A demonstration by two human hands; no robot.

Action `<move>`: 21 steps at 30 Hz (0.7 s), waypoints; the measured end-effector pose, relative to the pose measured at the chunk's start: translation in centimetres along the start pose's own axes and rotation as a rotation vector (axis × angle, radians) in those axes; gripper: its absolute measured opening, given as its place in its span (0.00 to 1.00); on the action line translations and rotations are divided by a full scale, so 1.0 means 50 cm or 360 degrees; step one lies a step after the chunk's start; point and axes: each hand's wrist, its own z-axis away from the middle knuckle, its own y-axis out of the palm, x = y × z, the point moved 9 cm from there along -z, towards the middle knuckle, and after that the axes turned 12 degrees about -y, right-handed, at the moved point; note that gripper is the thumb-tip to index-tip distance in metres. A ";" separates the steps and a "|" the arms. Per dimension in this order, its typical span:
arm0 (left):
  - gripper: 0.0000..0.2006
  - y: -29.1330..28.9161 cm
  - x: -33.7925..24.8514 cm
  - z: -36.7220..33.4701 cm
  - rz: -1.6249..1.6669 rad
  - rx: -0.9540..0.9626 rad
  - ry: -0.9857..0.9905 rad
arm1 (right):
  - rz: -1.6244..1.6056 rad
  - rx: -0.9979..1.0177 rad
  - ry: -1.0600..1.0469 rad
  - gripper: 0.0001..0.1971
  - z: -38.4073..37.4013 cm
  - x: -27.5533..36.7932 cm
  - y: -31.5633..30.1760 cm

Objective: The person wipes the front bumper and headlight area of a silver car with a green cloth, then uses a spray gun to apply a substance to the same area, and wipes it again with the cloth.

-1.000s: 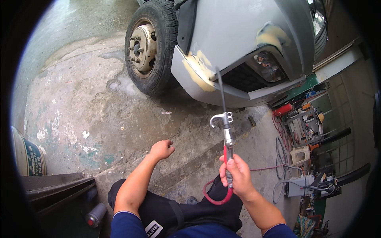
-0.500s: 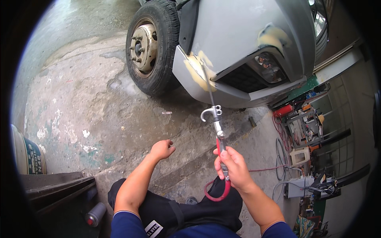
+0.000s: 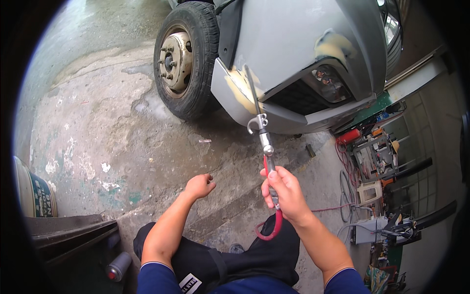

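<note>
My right hand [image 3: 286, 193] is wrapped round the handle of an air blow gun [image 3: 266, 142], a metal tool with a hook, a red lever and a long thin nozzle. The nozzle points away from me, in front of a grey vehicle bumper [image 3: 230, 105] patched with cream filler [image 3: 240, 93]; whether its tip touches cannot be told. From the handle's lower end a red hose [image 3: 274, 228] curls back toward my lap. My left hand [image 3: 199, 186] hangs in the air over the concrete floor, fingers loosely curled in, with nothing visible in it.
A black tyre on a rusty wheel [image 3: 183, 61] stands beside the bumper, and a headlight [image 3: 327, 84] sits to its right. A white bucket [image 3: 34, 193] and a spray can [image 3: 119, 266] are on the left. Hoses [image 3: 345, 196] and a cluttered tool rack [image 3: 374, 161] line the right.
My right hand and the blow gun have moved slightly forward and left, bringing the nozzle further up over the bumper. My left hand has barely moved.
</note>
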 end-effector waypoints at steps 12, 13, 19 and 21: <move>0.20 0.000 0.000 0.001 0.0007 0.0013 -0.0001 | -0.0041 0.0018 -0.0062 0.17 -0.043 0.018 0.009; 0.20 0.002 0.001 -0.001 0.0004 0.0014 0.0001 | -0.0047 -0.0019 -0.0094 0.16 -0.045 0.023 0.006; 0.20 0.002 0.005 -0.004 0.0003 0.0002 0.0012 | -0.0091 -0.0136 -0.0248 0.16 -0.045 0.053 -0.008; 0.20 0.002 0.004 -0.004 0.0007 0.0000 0.0015 | -0.0082 -0.0123 -0.0208 0.16 -0.037 0.046 -0.005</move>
